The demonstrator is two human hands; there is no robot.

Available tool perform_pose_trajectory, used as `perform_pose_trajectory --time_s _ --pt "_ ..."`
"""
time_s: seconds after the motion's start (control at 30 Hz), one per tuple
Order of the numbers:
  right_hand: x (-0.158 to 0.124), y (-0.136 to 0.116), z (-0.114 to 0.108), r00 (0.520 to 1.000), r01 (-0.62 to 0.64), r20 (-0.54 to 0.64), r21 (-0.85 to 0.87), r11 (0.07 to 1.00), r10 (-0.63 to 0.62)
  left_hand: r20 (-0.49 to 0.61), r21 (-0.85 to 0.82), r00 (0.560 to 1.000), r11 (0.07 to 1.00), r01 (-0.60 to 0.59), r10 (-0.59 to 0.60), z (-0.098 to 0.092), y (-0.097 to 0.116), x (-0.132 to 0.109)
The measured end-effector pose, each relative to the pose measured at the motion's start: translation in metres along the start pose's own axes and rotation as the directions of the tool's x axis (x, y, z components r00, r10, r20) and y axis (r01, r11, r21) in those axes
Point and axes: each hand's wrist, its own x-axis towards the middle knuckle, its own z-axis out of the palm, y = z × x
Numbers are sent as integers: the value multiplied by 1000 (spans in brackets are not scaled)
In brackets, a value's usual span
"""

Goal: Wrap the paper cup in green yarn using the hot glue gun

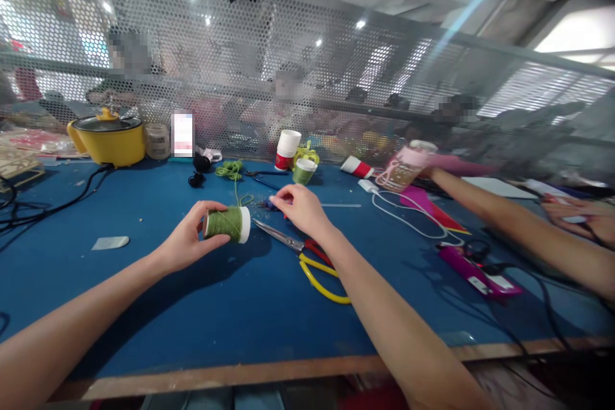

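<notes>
My left hand [202,237] is wrapped around a paper cup [225,224] wound with green yarn, tipped on its side above the blue table. Its white rim [245,224] points right. A strand runs from the cup to a loose tangle of green yarn [229,170] behind it. My right hand [302,208] is closed in a pinch just right of the cup, over a small dark blue item [270,205]; what its fingers hold, if anything, I cannot make out. Below lies a pair of scissors [283,240] with yellow and red handles, blades pointing left, partly behind my right forearm.
Behind stand stacked paper cups [288,141], a green-wrapped cup [304,170] and pliers [269,173]. A yellow electric pot [110,139] is at the left. At right are a purple power strip [475,272], cables, and another person's arm [504,218] by a pink tumbler [406,165].
</notes>
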Motion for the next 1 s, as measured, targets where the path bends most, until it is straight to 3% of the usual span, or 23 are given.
perform_pose_trajectory --time_s 0.1,0.2,0.3,0.5,0.73,0.8,0.9,1.0 --pt "-18 -41 -7 932 335 59 228 914 -356 8 70 1000 997 -24 24 1 -2 -1" --pt "-30 -69 0 888 413 126 206 887 -443 16 146 997 987 -74 72 1 -1 -1" --pt "-34 -77 12 916 369 116 127 921 -383 42 242 990 960 -140 134 0 3 -2" --pt "-31 -70 15 941 293 111 198 935 -319 67 297 978 932 -207 196 -1 9 -2" --pt "-31 -71 10 912 332 185 191 924 -366 84 302 976 928 -219 203 0 7 -3" --pt "-32 -71 7 917 317 162 259 912 -365 64 257 984 951 -175 164 0 5 -3" --pt "-32 -68 3 947 182 166 425 887 -274 39 64 998 997 -47 45 2 3 -3" --pt "-29 -62 -1 960 25 199 637 770 -195 77 -159 995 985 68 -57 4 3 -2"
